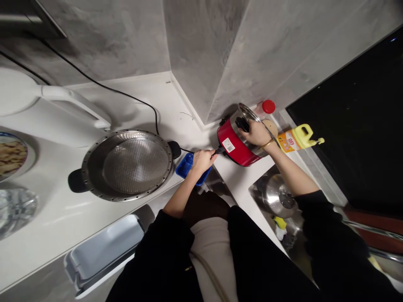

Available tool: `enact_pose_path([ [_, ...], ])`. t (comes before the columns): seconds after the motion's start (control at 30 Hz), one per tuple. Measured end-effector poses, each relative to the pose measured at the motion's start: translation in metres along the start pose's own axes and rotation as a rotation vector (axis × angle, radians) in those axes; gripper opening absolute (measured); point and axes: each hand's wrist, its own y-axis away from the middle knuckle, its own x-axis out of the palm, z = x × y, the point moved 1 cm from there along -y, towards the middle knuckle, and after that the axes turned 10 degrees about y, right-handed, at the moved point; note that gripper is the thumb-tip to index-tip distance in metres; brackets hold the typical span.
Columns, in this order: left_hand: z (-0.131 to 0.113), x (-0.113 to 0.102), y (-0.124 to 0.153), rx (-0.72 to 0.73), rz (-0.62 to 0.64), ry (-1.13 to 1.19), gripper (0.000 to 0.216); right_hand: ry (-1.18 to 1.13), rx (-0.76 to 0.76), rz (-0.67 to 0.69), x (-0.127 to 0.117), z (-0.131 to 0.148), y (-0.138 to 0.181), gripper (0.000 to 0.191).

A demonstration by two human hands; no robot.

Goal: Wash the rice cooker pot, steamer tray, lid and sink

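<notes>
A small red electric pot [233, 147] with a steel lid stands in the counter's corner. My right hand [256, 133] is closed over the black knob on its lid. My left hand [203, 160] is closed on the black power plug at the pot's left side, where a black cord [94, 82] runs off across the counter and up the wall. Just under my left hand lies a blue tray [185, 165].
A wide steel pan [127, 164] with black handles sits left of the blue tray. A yellow-capped oil bottle [299, 138] and a red-capped bottle [267, 108] stand behind the pot. A sink [261, 186] with a steel kettle is on the right. A plate of food [11, 155] lies far left.
</notes>
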Motion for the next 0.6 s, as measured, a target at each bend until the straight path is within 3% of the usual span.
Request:
enact_pose_path([
  [0.27, -0.007, -0.001, 0.003, 0.022, 0.136, -0.166, 0.038, -0.117, 0.025, -0.054, 0.004, -0.005, 0.012, 0.038],
  [0.47, -0.01, -0.003, 0.002, 0.031, 0.221, -0.232, 0.036, -0.133, 0.073, -0.013, 0.003, 0.002, 0.022, 0.037],
  [0.6, -0.007, -0.008, 0.002, 0.078, 0.207, -0.244, 0.034, -0.131, 0.104, -0.024, 0.002, 0.005, 0.022, 0.036],
])
